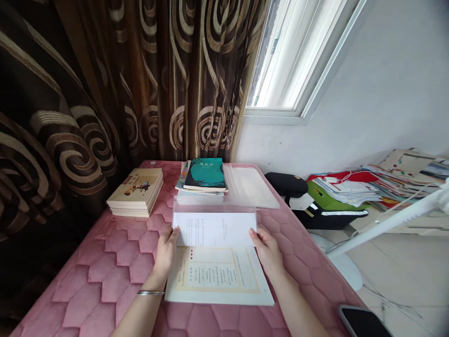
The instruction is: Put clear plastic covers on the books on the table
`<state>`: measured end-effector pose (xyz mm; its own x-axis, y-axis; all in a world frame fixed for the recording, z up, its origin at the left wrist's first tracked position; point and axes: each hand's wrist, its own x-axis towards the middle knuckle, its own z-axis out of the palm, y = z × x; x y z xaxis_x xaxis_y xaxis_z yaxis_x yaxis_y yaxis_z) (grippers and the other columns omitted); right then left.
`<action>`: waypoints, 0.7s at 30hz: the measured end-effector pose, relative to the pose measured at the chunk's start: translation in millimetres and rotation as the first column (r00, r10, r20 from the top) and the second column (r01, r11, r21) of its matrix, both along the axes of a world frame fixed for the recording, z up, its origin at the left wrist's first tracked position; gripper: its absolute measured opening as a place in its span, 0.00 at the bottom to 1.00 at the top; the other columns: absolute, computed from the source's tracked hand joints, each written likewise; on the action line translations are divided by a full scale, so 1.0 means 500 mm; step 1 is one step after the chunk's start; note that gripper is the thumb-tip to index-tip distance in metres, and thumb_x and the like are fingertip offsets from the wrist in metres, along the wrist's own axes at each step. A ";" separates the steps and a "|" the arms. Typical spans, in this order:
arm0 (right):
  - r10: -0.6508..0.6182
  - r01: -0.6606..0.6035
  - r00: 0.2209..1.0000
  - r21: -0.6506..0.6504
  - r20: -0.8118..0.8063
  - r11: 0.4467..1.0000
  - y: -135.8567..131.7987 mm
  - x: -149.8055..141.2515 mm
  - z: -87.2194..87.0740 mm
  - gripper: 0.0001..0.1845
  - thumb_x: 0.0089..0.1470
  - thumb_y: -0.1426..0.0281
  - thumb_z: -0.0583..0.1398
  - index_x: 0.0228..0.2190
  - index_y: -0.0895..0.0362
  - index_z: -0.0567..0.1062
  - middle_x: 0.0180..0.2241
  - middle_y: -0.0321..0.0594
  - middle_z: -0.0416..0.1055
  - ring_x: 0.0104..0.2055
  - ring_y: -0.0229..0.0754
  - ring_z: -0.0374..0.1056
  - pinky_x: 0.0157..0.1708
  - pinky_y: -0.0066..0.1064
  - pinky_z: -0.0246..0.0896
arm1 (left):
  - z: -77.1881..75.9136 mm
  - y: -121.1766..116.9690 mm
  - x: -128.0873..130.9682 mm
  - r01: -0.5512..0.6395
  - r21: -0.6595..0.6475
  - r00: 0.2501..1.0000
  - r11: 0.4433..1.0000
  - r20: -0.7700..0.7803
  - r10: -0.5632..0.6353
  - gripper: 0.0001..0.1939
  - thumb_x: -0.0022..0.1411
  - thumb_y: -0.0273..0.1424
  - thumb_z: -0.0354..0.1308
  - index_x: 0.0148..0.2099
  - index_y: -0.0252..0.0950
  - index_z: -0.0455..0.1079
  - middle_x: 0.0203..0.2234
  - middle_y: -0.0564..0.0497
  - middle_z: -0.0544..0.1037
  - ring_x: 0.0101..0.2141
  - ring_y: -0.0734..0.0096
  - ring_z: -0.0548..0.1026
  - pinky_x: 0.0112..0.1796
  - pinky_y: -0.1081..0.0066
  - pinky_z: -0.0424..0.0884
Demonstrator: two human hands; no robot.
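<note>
An open book (213, 271) lies turned sideways before me, its lower page printed with a yellow border and red dots. Above that page, a white printed leaf (215, 229) shows through a clear plastic book cover (215, 207), which sticks out past the leaf's far edge. My left hand (167, 248) pinches the left side of the cover and leaf, thumb on top. At the right side, my right hand (268, 250) grips the same pair between thumb and fingers. The fingers underneath are hidden on both hands.
Pink quilted cloth (115, 267) covers the table. Cream books (136, 192) are stacked at the left, and a teal-covered book (206, 173) tops a pile at the back. Clear plastic covers (252, 187) lie beside it. A phone (363, 320) and white stand (386, 229) are at right.
</note>
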<state>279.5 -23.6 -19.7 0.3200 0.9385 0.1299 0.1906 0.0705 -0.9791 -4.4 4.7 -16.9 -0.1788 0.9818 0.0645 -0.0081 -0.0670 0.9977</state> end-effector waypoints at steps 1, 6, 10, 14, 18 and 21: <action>-0.009 0.009 1.000 0.004 0.013 1.000 -0.001 -0.001 0.003 0.27 0.44 0.44 0.59 0.18 0.54 0.63 0.18 0.31 0.56 0.21 0.36 0.52 0.21 0.27 0.47 | 0.000 0.000 0.000 0.005 0.003 1.000 1.000 0.003 -0.005 0.15 0.54 0.43 0.57 0.33 0.34 0.71 0.27 0.50 0.77 0.32 0.64 0.72 0.34 0.70 0.67; -0.050 0.051 0.996 -0.006 0.075 0.999 -0.004 -0.009 0.018 0.28 0.44 0.42 0.58 0.17 0.53 0.61 0.17 0.31 0.56 0.21 0.37 0.52 0.20 0.28 0.48 | 0.005 -0.002 0.002 0.000 -0.021 1.000 1.000 -0.005 0.000 0.20 0.53 0.48 0.57 0.31 0.33 0.70 0.26 0.50 0.76 0.30 0.65 0.71 0.32 0.70 0.65; -0.064 0.065 0.994 -0.011 0.087 0.998 -0.004 -0.010 0.020 0.28 0.45 0.43 0.57 0.17 0.53 0.59 0.17 0.31 0.55 0.21 0.37 0.51 0.20 0.28 0.47 | 0.008 -0.004 0.002 -0.026 -0.029 1.000 0.999 -0.018 0.025 0.18 0.52 0.46 0.57 0.32 0.34 0.69 0.26 0.51 0.75 0.32 0.63 0.72 0.34 0.70 0.66; -0.008 0.008 1.000 -0.015 -0.006 1.000 -0.003 -0.004 0.010 0.26 0.45 0.44 0.59 0.19 0.53 0.62 0.18 0.32 0.57 0.21 0.37 0.52 0.21 0.28 0.48 | 0.006 -0.002 0.002 -0.018 -0.036 1.000 0.999 -0.022 0.017 0.17 0.51 0.45 0.57 0.32 0.35 0.69 0.25 0.52 0.75 0.30 0.64 0.71 0.33 0.70 0.66; 0.019 -0.019 0.998 -0.002 -0.052 1.000 -0.003 0.006 -0.002 0.24 0.47 0.47 0.60 0.20 0.54 0.64 0.19 0.32 0.59 0.22 0.37 0.53 0.21 0.28 0.49 | 0.007 -0.003 0.003 -0.010 -0.027 0.999 1.000 -0.050 0.009 0.17 0.52 0.46 0.56 0.30 0.35 0.67 0.24 0.53 0.73 0.28 0.67 0.68 0.30 0.71 0.64; 0.017 -0.016 1.000 0.026 -0.014 1.000 -0.004 0.011 -0.006 0.23 0.48 0.49 0.59 0.20 0.54 0.65 0.19 0.32 0.60 0.22 0.36 0.54 0.21 0.28 0.49 | 0.010 -0.004 0.004 -0.017 -0.005 0.997 1.000 -0.071 0.017 0.18 0.53 0.47 0.55 0.29 0.35 0.66 0.24 0.52 0.73 0.28 0.68 0.68 0.30 0.71 0.64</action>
